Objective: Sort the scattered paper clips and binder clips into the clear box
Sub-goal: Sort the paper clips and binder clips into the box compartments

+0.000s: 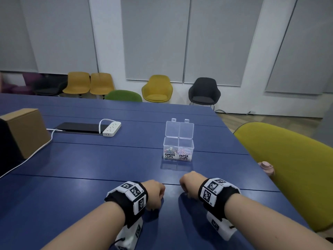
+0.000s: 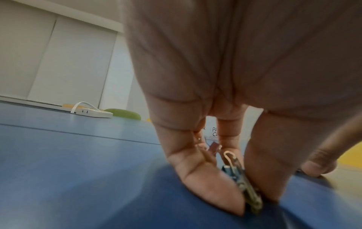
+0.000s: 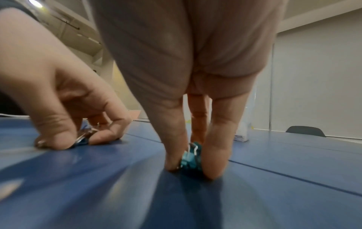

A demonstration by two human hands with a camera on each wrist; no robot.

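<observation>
Both forearms lie low on the blue table (image 1: 90, 159), each wrist strapped with a marker band. Left hand (image 1: 153, 193): fingers curled down, tips pinching a binder clip (image 2: 243, 184) against the tabletop; wire handle stands up between the fingers, dark body below it. Right hand (image 1: 189, 183): same posture, thumb and forefinger narrowed on a teal binder clip (image 3: 191, 158) that touches the table between the fingertips.

Clear box (image 1: 178, 149) stands beyond the fingertips of both hands, well apart, both lids tipped back. Labelled halves: BINDER CLIPS ahead of the left fingers, PAPER CLIPS ahead of the right; each half already holds clips.

Step in hand, by my reading: lift both clips. Advice: squeeze on the clip bodies, not the loose wire handles, lift straight off the surface, carry both to the binder half, release low over the opening so nothing bounces into the paper side.

Unclear: head view hides both clips under the knuckles. Left clip is blurred; colour uncertain. Something small sits further in between the left fingers; cannot identify it. No other loose clips visible on the table.
</observation>
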